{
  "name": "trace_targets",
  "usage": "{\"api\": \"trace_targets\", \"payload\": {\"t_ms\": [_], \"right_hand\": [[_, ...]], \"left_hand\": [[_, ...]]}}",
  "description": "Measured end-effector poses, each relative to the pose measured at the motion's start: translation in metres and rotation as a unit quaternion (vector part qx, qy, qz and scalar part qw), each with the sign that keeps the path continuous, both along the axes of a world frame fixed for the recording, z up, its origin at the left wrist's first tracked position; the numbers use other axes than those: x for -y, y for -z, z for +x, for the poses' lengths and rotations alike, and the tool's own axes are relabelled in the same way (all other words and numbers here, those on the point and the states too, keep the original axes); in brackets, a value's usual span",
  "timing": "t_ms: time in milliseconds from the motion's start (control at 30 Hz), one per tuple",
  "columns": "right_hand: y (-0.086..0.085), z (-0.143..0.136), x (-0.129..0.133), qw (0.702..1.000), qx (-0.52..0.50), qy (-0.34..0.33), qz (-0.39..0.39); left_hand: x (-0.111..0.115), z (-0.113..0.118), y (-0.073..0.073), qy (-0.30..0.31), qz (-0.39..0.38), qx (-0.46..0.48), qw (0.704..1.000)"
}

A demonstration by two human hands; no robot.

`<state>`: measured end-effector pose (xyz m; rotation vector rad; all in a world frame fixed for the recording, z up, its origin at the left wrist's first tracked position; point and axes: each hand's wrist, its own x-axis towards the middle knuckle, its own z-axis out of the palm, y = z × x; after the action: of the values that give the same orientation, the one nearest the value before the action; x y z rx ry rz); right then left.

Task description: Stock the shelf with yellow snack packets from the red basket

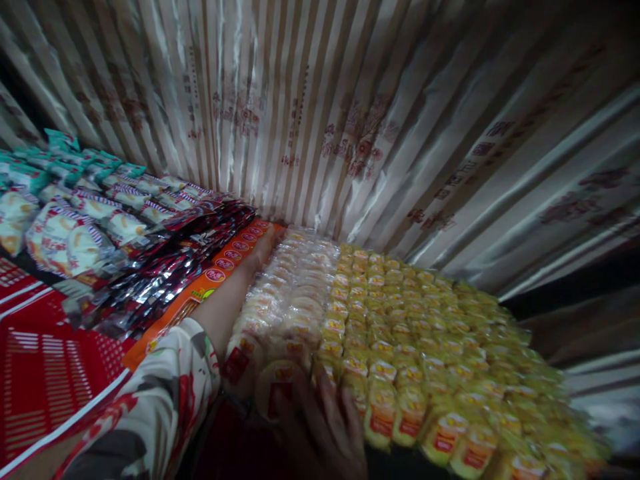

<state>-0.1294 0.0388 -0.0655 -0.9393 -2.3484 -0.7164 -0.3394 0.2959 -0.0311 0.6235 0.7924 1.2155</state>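
My left arm, in a patterned sleeve, stretches over an orange package strip (235, 257). My left hand (265, 245) is at the strip's far end, beside the clear-wrapped round pastries (307, 280); its fingers are too blurred and hidden to read. In the shadow at the front, my right hand (325, 427) has its fingers stretched out and apart. They lie against the front of the rows, where the clear-wrapped pastries meet the yellow-wrapped packs (400, 333). I cannot make out anything in that hand.
Dark red foil packs (185, 257) lie left of the orange strip, with white and teal snack bags (100, 213) beyond. A red plastic basket (50, 360) stands at the lower left. A pleated printed curtain (320, 113) hangs behind the goods.
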Motion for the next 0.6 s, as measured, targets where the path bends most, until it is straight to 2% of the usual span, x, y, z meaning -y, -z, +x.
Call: {"api": "trace_targets", "payload": {"t_ms": [67, 167, 367, 600], "right_hand": [[0.003, -0.013, 0.0, 1.0, 0.01, -0.02, -0.009], [0.007, -0.021, -0.003, 1.0, -0.02, -0.006, -0.021], [0.006, -0.018, -0.01, 1.0, -0.02, -0.015, -0.013], [0.005, -0.016, -0.014, 1.0, -0.001, -0.014, 0.0]], "left_hand": [[0.001, 0.0, -0.002, -0.001, -0.009, -0.01, 1.0], [0.0, 0.0, -0.002, 0.009, 0.002, -0.018, 1.0], [-0.004, 0.001, 0.005, 0.007, 0.012, -0.043, 0.999], [-0.002, 0.003, 0.004, 0.019, 0.015, -0.04, 0.999]]}}
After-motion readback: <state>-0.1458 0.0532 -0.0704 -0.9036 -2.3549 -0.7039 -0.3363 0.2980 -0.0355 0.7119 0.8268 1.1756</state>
